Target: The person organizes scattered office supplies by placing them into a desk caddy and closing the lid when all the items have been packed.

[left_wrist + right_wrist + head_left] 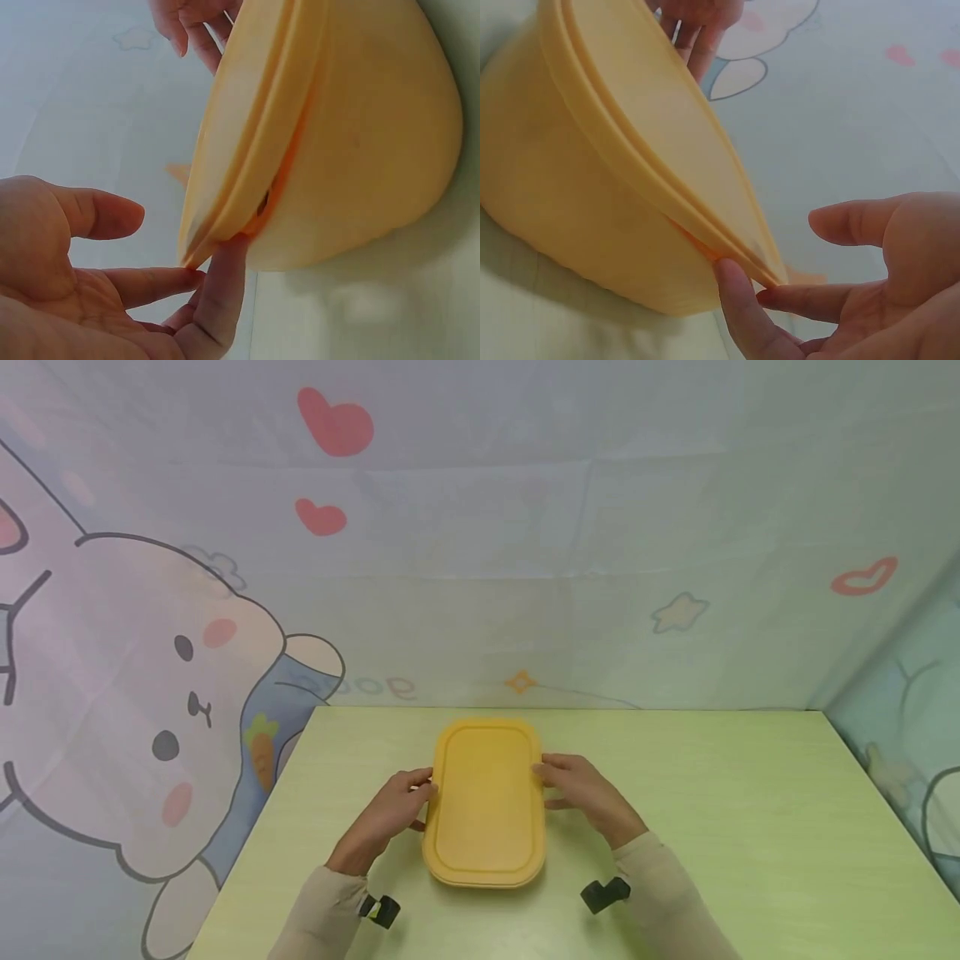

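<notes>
A yellow, round-cornered lid [487, 793] covers a deep yellow plastic box [375, 135] between my two hands. At the left side, my left hand [390, 810] touches the lid's rim; one fingertip lies just under it, and the thumb stands off from the box. On the opposite side my right hand [591, 795] also has fingertips at the underside of the rim, its thumb apart too. Near those fingertips in both wrist views, a narrow orange-edged gap shows between lid and box. A small dark spot appears in the gap on the left.
The box stands on a pale yellow-green table [720, 810], near its back edge. Behind hangs a cloth backdrop [487, 527] with hearts, stars and a cartoon rabbit. Small black devices [604, 894] are strapped at both wrists over light sleeves.
</notes>
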{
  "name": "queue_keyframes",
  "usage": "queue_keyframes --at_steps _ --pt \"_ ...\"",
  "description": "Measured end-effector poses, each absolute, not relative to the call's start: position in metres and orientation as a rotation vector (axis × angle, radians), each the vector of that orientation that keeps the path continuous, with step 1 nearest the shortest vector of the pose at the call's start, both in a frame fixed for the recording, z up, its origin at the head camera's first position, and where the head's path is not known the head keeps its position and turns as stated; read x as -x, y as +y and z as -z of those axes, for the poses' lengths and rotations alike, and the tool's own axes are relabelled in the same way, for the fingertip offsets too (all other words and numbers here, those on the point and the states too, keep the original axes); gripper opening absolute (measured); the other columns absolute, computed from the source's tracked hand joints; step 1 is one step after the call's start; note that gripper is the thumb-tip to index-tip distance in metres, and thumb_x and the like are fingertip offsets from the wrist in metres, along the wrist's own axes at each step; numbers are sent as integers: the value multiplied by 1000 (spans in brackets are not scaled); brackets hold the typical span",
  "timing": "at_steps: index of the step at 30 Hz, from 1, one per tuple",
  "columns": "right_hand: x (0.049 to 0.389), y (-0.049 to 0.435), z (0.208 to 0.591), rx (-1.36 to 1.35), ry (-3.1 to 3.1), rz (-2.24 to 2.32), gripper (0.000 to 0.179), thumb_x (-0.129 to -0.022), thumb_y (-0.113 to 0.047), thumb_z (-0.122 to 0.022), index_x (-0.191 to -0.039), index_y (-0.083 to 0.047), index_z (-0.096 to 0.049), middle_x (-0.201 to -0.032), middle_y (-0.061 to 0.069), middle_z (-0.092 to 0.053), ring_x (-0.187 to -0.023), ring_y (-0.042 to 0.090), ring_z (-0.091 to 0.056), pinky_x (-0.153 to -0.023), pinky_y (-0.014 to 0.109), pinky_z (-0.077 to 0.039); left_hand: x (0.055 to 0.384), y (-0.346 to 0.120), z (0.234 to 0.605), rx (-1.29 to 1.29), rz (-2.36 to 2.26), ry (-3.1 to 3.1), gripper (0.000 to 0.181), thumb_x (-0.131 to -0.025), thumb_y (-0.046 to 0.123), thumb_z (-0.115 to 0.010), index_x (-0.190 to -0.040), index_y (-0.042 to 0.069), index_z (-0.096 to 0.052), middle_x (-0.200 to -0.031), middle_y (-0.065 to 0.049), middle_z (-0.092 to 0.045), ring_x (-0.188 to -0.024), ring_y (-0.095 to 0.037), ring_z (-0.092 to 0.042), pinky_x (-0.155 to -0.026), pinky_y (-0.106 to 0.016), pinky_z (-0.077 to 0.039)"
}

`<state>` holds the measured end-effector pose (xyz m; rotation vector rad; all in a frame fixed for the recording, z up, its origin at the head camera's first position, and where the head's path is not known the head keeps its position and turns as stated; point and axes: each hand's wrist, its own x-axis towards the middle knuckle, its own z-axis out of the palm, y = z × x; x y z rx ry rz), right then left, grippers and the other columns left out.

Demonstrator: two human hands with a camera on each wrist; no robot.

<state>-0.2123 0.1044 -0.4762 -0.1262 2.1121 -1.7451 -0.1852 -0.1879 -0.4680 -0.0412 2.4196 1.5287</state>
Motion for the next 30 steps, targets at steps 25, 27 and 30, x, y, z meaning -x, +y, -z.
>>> queue_keyframes --at_steps 25,27,30 --pt "211 98 486 96 2256 1645 52 -104 -22 -56 -146 8 -48 -134 21 -59 -117 30 -61 -92 45 -58 191 -185 484 16 -1473 2470 48 -100 1 -48 -147 -3 -48 -116 -16 -60 -88 -21 -61 -65 -34 -57" --pt "212 98 488 106 2269 1646 55 -103 -21 -58 -147 8 -46 -137 22 -57 -116 30 -62 -91 45 -58 192 -185 485 17 -1476 2480 47 -100 0 -47 -147 -5 -48 -115 -16 -60 -87 -21 -61 -64 -34 -57" --pt "212 97 490 115 2310 1618 59 -101 -21 -61 -148 9 -44 -138 25 -55 -114 32 -64 -88 42 -60 194 -185 487 29 -1488 2488 47 -101 -1 -47 -148 -5 -46 -115 -17 -59 -86 -21 -60 -63 -34 -56"
